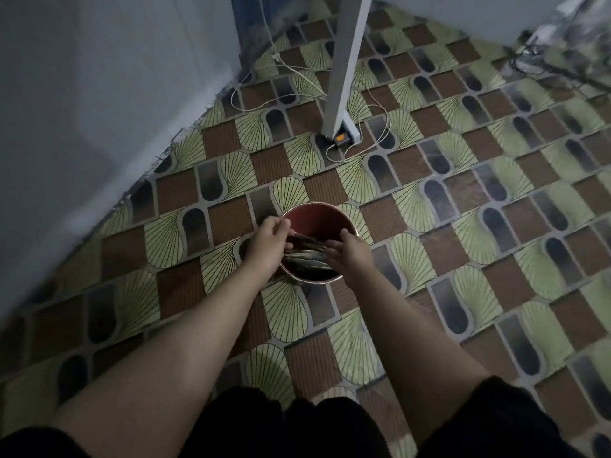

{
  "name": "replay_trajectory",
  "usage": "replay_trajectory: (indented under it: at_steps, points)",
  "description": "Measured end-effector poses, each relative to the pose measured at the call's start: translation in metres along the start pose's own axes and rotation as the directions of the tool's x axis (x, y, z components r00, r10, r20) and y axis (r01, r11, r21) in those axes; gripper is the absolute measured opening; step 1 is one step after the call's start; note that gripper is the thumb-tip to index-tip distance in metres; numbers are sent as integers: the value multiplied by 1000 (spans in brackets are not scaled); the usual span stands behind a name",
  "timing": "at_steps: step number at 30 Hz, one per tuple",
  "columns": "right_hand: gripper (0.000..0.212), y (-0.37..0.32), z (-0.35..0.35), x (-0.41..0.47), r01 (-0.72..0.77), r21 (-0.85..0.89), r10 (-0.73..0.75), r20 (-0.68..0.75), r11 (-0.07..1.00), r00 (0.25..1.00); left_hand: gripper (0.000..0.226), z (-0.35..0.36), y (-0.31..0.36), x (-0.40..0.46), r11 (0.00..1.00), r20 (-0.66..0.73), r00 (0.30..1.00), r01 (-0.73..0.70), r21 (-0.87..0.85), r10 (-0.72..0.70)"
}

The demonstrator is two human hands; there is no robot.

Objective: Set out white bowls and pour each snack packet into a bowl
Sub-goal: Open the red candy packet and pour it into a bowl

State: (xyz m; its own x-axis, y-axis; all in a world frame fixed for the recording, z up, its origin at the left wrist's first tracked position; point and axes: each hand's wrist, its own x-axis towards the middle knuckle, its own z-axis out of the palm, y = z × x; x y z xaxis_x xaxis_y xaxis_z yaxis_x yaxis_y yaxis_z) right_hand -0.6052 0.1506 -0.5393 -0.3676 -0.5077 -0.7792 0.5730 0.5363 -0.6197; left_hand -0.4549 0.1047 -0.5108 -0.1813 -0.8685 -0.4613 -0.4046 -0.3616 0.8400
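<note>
fingers [284,226] of the left hand [266,247] curl over the near-left rim of a round red bin [319,219] and seem to pinch the edge of the crumpled snack packets [305,254] lying inside it; the blur leaves that grip a little uncertain. the right hand [350,254] is at the bin's right side, its fingers straight and loose, pressing the wrappers from that side, not closed round anything.

nearest are bare forearms and dark clothing, leaning over the patterned floor [463,259] on which the bin stands. the packets look flat and spent, so my judgement is that the pouring is already over and this is the tidying-up at the very end, with wrappers being pushed down as rubbish. no white bowls or counter show here, so i cannot confirm how many were filled.

farther off, a pale post [344,71] rises from a base with an orange part, thin white cables [287,64] trail around it, and a grey wall [99,94] runs along the left.
</note>
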Motion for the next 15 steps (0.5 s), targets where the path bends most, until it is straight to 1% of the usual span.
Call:
replay_trajectory:
  at_steps: [2, 4, 7, 9, 11, 13, 15]
  points:
    - [29, -20, 8, -52, 140, -68, -141, -18, 988, 990, 23, -8, 35, -32, 999, -15, 999, -44, -21, 43]
    - [17, -48, 18, -116, 286, -126, -290, -10, 950, 957, 22, -22, 81, -72, 992, -50, 992, -117, -54, 115]
    - [19, -97, 30, -229, 490, -194, -492, 44, 850, 870, 18, -52, 159, -150, 956, -110, 966, -248, -159, 233]
    - [18, -128, 37, -308, 637, -161, -623, 132, 754, 771, 16, -79, 206, -206, 906, -155, 929, -365, -215, 337]
    - [18, -151, 45, -384, 767, -122, -731, 241, 629, 638, 15, -111, 243, -261, 852, -247, 869, -480, -207, 430]
    - [18, -168, 58, -451, 857, -97, -775, 386, 505, 500, 15, -147, 273, -314, 817, -367, 801, -554, -157, 473]
    - [19, -176, 77, -507, 911, -44, -763, 531, 409, 368, 15, -185, 293, -364, 800, -489, 729, -592, -100, 479]
